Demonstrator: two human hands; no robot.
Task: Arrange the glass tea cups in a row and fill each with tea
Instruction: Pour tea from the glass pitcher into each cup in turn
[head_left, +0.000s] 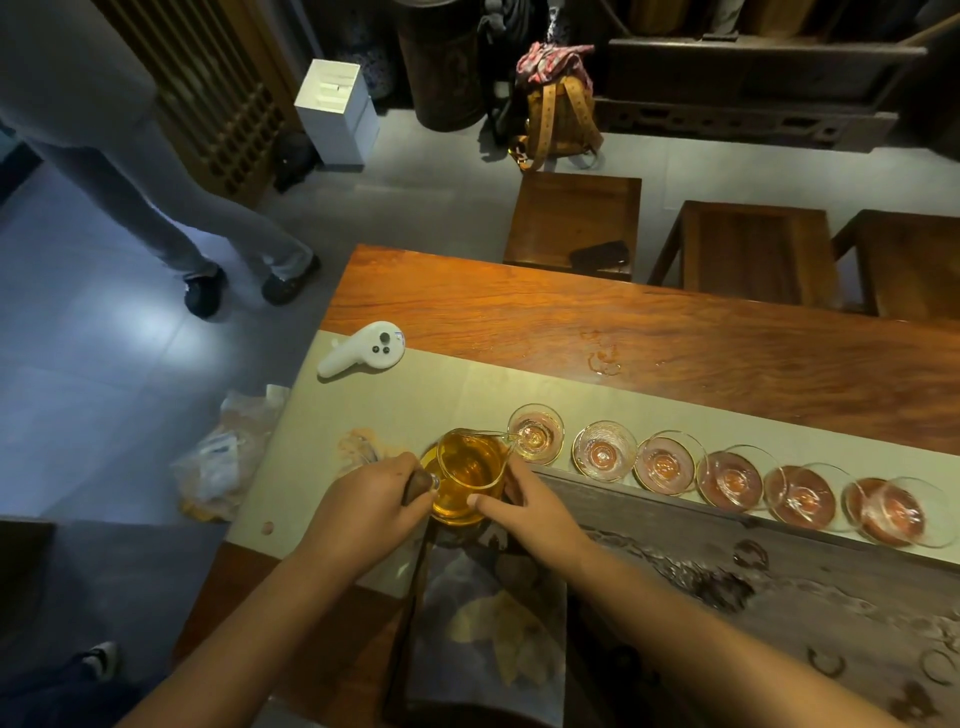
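Six cups: glass tea cups sit in a row on the pale runner (467, 384), running from the leftmost cup (536, 433) to the rightmost cup (889, 512), each just beside or touching the next
Cup contents: the leftmost cup looks mostly clear with a thin stream going in, the ones further right look reddish inside, can't tell if that's tea or just the coasters showing through
Pitcher: glass pitcher (467, 475) holds amber tea, tilted so its spout hangs over the rim of the leftmost cup
Left hand (376, 496): curled round the pitcher's dark wooden handle (418, 486), gripping it
Right hand (530, 506): fingers wrapped against the right wall of the pitcher, thumb on the near side, steadying it
Worktop (649, 322): reddish wood, with a few wet rings past the runner
Tea tray (727, 561): dark carved slab right along the near edge of the cup row
Cloth (493, 623): patterned, lies below the pitcher between the forearms
Controller (363, 349): white handheld thing on the runner's far left corner, well apart from the cups
Stools: wooden stools (574, 218) along the far side of the worktop, the left one has a dark flat object on it
Floor stuff: a crumpled plastic bag (228, 457) by the left end, and someone's legs (171, 208) in grey trousers standing further off
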